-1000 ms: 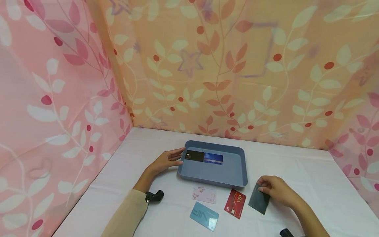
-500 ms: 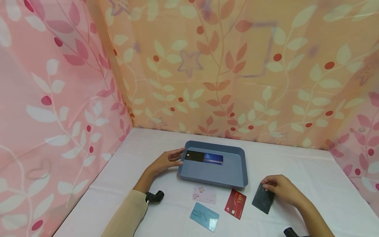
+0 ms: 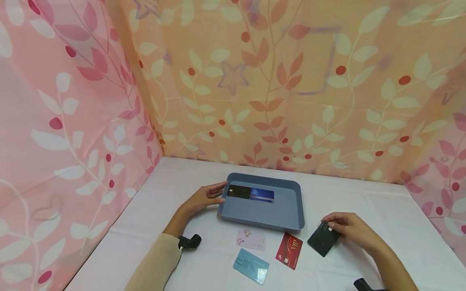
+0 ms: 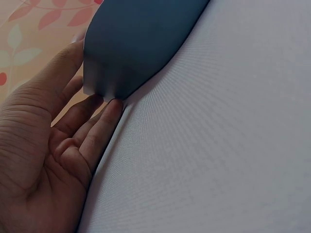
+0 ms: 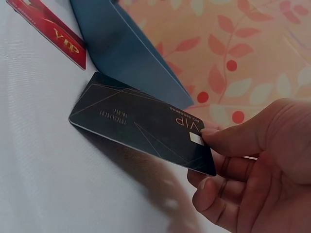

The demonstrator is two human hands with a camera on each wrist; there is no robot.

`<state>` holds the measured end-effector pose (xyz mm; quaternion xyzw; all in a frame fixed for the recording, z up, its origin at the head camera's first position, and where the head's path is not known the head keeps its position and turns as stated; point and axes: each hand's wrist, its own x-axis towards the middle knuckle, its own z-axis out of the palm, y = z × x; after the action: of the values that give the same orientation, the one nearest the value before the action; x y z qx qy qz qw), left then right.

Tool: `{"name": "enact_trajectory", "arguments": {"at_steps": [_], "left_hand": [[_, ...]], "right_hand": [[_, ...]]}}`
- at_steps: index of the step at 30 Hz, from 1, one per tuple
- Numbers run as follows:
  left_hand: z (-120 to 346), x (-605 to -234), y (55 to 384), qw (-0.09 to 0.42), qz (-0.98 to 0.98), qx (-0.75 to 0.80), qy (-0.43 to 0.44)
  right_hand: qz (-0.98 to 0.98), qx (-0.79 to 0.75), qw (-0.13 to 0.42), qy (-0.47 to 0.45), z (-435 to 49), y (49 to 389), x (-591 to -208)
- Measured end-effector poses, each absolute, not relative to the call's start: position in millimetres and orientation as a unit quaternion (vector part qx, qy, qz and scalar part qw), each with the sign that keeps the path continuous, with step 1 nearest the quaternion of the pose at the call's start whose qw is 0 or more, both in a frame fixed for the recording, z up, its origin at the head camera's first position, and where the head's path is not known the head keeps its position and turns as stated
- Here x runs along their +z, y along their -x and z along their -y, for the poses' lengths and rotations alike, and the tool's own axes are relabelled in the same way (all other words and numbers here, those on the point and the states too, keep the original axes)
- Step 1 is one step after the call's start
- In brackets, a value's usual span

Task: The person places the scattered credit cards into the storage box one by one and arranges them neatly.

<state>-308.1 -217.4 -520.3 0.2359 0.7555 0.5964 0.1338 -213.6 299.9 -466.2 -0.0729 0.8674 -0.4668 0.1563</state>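
Observation:
My right hand [image 3: 351, 228] pinches a black VIP card [image 3: 322, 240] by one corner, thumb on its printed face near the chip. In the right wrist view the card [image 5: 141, 121] is tilted, its far end close to the white cloth, with a shadow below. My left hand [image 3: 204, 198] touches the left side of a blue-grey tray [image 3: 260, 216]; in the left wrist view its fingertips [image 4: 114, 107] rest against the tray's outer wall. Inside the tray a black card [image 3: 238, 192] and a blue card [image 3: 263, 195] lie end to end along the back left.
On the white cloth before the tray lie a pale pink flowered card [image 3: 251, 239], a light blue card [image 3: 251, 266] and a red VIP card [image 3: 289, 250]. Leaf-patterned curtains [image 3: 269, 81] stand behind and at both sides.
My right hand has moved slightly right and raised the black card off the cloth, tilting its printed face into view. The left hand and tray have stayed put.

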Motion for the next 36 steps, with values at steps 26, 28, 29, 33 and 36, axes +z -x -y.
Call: {"name": "enact_trajectory", "arguments": {"at_steps": [26, 28, 29, 33, 36], "left_hand": [[219, -521, 308, 0.139, -0.75, 0.603, -0.234], [219, -521, 308, 0.139, -0.749, 0.603, -0.235], [218, -521, 308, 0.14, -0.749, 0.603, -0.235], [218, -521, 309, 0.142, -0.749, 0.603, -0.234], [218, -521, 309, 0.142, -0.75, 0.602, -0.234]], "right_hand": [[-0.82, -0.548, 0.144, 0.084, -313, 214, -465], [-0.818, -0.553, 0.136, 0.078, -313, 213, -465], [-0.819, -0.555, 0.131, 0.07, -312, 213, -464], [-0.822, -0.556, 0.112, 0.052, -310, 213, -463], [-0.824, -0.556, 0.1, 0.046, -309, 213, -461]]}}
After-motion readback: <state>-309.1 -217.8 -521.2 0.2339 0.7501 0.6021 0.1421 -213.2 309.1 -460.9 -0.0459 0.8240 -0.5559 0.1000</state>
